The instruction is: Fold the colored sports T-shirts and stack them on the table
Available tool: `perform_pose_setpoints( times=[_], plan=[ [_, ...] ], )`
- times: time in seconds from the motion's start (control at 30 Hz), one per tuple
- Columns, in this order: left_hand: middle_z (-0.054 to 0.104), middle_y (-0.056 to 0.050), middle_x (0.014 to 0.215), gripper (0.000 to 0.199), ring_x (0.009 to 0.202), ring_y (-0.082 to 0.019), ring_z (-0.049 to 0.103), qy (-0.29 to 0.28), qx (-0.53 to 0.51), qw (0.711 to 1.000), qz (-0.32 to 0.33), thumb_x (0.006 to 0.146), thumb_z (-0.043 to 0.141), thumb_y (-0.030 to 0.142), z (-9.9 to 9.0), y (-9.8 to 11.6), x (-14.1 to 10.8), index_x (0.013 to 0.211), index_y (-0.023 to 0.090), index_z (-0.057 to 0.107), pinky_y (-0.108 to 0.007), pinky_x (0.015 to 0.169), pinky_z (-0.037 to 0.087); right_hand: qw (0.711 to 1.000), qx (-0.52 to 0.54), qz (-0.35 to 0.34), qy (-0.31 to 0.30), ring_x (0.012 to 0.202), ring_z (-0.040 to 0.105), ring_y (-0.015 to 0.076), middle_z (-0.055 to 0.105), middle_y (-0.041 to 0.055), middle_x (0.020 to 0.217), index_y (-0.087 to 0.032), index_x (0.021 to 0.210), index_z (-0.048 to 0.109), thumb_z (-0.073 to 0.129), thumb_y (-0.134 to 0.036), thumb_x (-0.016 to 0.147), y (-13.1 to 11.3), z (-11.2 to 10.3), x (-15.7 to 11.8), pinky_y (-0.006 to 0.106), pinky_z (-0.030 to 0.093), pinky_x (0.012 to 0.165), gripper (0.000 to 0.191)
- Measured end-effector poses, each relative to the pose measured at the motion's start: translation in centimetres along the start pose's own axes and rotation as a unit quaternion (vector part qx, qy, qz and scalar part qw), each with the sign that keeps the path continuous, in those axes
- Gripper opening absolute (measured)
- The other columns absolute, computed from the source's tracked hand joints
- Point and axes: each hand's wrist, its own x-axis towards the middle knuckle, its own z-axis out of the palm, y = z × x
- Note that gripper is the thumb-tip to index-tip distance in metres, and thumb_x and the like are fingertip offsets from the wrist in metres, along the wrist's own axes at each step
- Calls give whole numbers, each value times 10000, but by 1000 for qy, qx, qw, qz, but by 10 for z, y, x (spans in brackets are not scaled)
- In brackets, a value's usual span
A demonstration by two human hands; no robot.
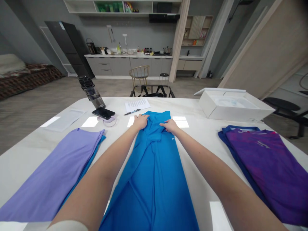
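A pair of bright blue leggings (166,173) lies lengthwise on the white table, its waist end away from me and its legs running toward me. Small white letters show near the upper right edge. My left hand (141,121) is closed on the fabric at the upper left, close below the waistband. On the other side, my right hand (170,125) pinches a bunched flap of the same fabric between thumb and fingers. The cloth is rumpled between both hands, and a loose fold hangs down over the middle.
Folded lavender clothing (60,170) lies at the left over a blue piece. Folded purple and navy clothing (267,163) is at the right. Toward the back are a phone (103,113), a bottle (93,94), a pen (132,112), a printed sheet (137,105) and an open white box (233,109).
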Motion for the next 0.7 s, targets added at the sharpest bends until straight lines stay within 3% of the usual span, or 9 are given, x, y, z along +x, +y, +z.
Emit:
perform_pose_setpoints(
  times=[0.17,0.27,0.4,0.47,0.57,0.7],
  plan=[
    [583,-127,1361,406,1235,-354,476,18,45,999,24,1001,362,397,13,-11,17,1294,274,614,-547,1001,357,997,9,58,-51,432,468,129,551,27,506,-153,701,578,837,-449,757,-1,4,-2,244,357,401,398],
    [595,-141,1290,346,1216,-351,480,34,32,999,9,978,434,433,13,-16,21,1165,237,650,-529,998,354,1000,11,17,-23,515,514,146,568,20,573,-180,675,534,836,-460,748,3,6,1,251,395,468,418],
    [641,-95,1249,304,1230,-332,481,38,-61,996,-55,996,400,445,9,-21,23,1095,262,621,-525,1014,343,983,1,-145,110,800,625,208,661,60,835,-195,814,553,593,-456,956,5,20,1,295,485,717,300],
    [668,-80,1197,295,1233,-314,490,50,-109,988,-94,1008,368,439,7,-23,24,1093,275,598,-520,1027,336,970,-7,-191,148,932,635,240,675,87,962,-200,944,560,461,-428,1022,2,28,-2,337,486,838,261],
    [685,-70,1143,282,1231,-302,500,77,-134,981,-115,1004,377,448,-1,-22,26,1096,287,589,-507,1030,336,970,-37,-175,167,987,637,283,667,120,1018,-193,1079,539,383,-390,1048,-6,31,-5,393,481,899,253],
    [691,-70,1127,279,1226,-314,497,102,-122,982,-104,998,397,457,-11,-16,34,1099,300,605,-510,1026,332,975,-113,-115,154,1012,642,316,665,164,1043,-163,1119,556,394,-326,1033,-17,13,1,423,490,903,245]
  ],
)
